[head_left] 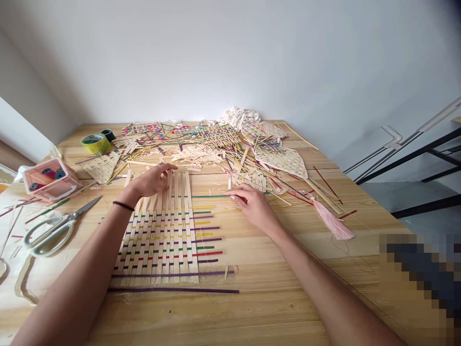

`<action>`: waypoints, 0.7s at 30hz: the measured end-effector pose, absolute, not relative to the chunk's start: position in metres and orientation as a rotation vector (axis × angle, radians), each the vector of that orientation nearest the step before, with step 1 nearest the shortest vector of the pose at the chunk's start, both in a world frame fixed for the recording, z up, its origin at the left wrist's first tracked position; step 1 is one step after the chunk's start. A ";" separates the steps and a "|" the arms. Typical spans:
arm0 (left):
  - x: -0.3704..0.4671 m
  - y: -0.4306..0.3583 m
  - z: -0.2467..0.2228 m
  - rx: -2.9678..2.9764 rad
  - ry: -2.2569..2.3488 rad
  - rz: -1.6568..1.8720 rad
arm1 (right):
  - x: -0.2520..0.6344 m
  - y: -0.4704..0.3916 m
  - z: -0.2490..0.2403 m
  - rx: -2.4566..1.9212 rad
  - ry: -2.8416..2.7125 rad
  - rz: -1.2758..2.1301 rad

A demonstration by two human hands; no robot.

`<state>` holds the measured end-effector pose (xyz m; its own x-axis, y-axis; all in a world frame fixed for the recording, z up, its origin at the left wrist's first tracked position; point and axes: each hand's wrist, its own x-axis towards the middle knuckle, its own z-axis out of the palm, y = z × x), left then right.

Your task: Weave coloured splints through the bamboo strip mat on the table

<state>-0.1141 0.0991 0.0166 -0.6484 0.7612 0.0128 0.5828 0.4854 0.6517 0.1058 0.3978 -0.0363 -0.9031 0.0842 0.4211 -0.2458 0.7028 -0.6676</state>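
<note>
A half-woven mat (162,240) of pale upright strips crossed by purple, green, yellow and red strips lies on the wooden table. My left hand (153,181) is at the mat's far end, fingers bent over the tops of the pale strips, seemingly holding some up. A green strip (211,196) runs rightward out of the mat's upper part, and my right hand (248,202) pinches it between thumb and fingers. Below the woven rows, purple strips (173,290) lie crosswise near the table's front, one under clear tape.
Scissors (65,226) and a pink box (52,179) of spools sit left. Yellow tape (95,143) stands behind them. Loose strips and woven pieces (219,137) pile at the back, beside a woven fan (283,161) with a pink tassel (333,221).
</note>
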 end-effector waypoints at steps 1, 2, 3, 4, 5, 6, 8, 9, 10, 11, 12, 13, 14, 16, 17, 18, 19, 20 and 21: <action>-0.114 0.099 0.017 1.154 2.456 0.907 | 0.106 0.398 -0.036 0.124 -2.488 1.065; -0.114 0.099 0.017 1.165 2.456 0.898 | 0.106 0.398 -0.036 0.125 -2.490 1.071; -0.115 0.099 0.016 1.175 2.456 0.891 | 0.106 0.398 -0.036 0.128 -2.495 1.079; -0.115 0.098 0.016 1.183 2.457 0.884 | 0.107 0.398 -0.035 0.132 -2.500 1.087; -0.116 0.098 0.015 1.191 2.459 0.879 | 0.107 0.398 -0.034 0.136 -2.507 1.097; -0.116 0.098 0.015 1.199 2.462 0.874 | 0.108 0.398 -0.033 0.142 -2.514 1.107; -0.118 0.097 0.014 1.214 2.468 0.863 | 0.109 0.398 -0.031 0.154 -2.528 1.122; -0.118 0.097 0.013 1.223 2.469 0.856 | 0.109 0.398 -0.031 0.157 -2.535 1.126; -0.119 0.097 0.013 1.231 2.470 0.849 | 0.109 0.398 -0.030 0.159 -2.539 1.127; -0.119 0.097 0.013 1.238 2.468 0.844 | 0.109 0.398 -0.030 0.159 -2.541 1.126; -0.119 0.097 0.013 1.244 2.465 0.839 | 0.109 0.398 -0.030 0.158 -2.540 1.123; -0.119 0.097 0.014 1.251 2.462 0.834 | 0.109 0.397 -0.031 0.157 -2.535 1.120; -0.118 0.097 0.014 1.258 2.460 0.829 | 0.108 0.397 -0.032 0.157 -2.528 1.116; -0.117 0.097 0.016 1.271 2.460 0.821 | 0.108 0.395 -0.033 0.159 -2.510 1.104; -0.117 0.098 0.016 1.274 2.460 0.818 | 0.107 0.394 -0.034 0.160 -2.503 1.096; -0.116 0.098 0.017 1.275 2.460 0.817 | 0.107 0.392 -0.035 0.161 -2.498 1.087; -0.115 0.098 0.018 1.272 2.459 0.819 | 0.107 0.391 -0.035 0.159 -2.492 1.077; -0.115 0.098 0.018 1.267 2.457 0.822 | 0.107 0.390 -0.035 0.156 -2.486 1.067; -0.114 0.099 0.019 1.261 2.454 0.825 | 0.107 0.388 -0.035 0.155 -2.480 1.059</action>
<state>-0.1145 0.0987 0.0185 -0.5892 0.8075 0.0263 0.6594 0.4618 0.5932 0.1066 0.3882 -0.0353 -0.8981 0.0669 0.4346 -0.2676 0.7011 -0.6610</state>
